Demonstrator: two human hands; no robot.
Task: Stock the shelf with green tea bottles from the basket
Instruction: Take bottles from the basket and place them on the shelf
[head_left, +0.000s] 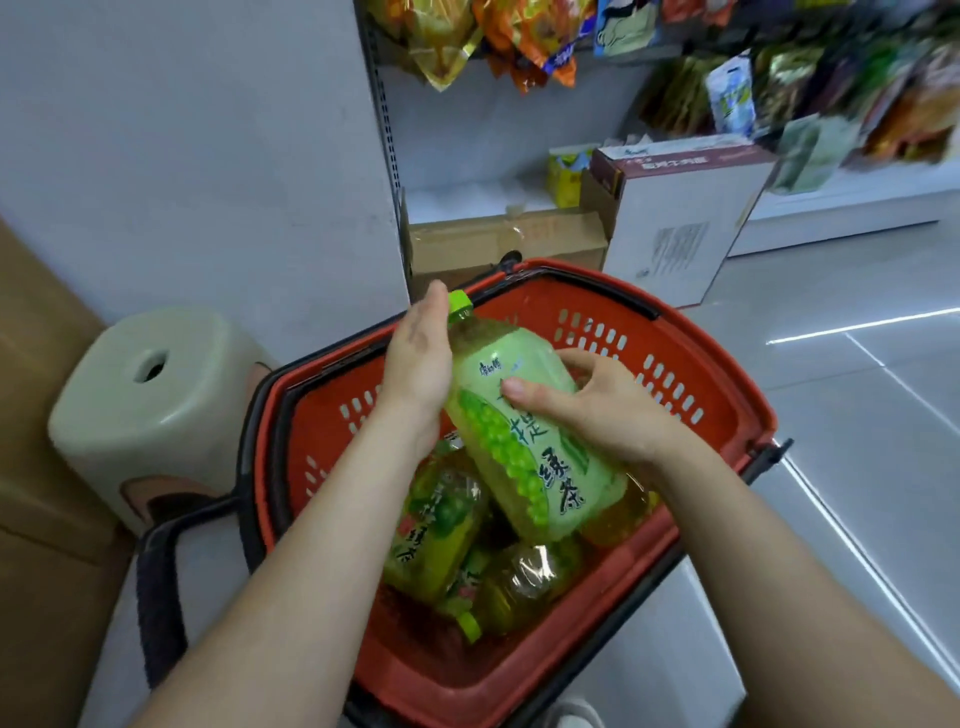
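A green tea bottle (524, 447) with a light green label and green cap is held tilted above the red basket (691, 384), cap pointing up and away. My left hand (418, 364) cups its neck and shoulder. My right hand (597, 400) grips its middle from the right. Several more green tea bottles (441, 530) lie in the basket below. The white bottom shelf (467, 197) lies beyond the basket, partly bare.
A pale plastic stool (150, 389) stands left of the basket. A cardboard box (509, 244) and a white carton (675, 213) sit at the shelf's foot. Snack bags (519, 36) hang above. Brown cardboard (36, 415) lines the left edge. Glossy tiled floor spreads right.
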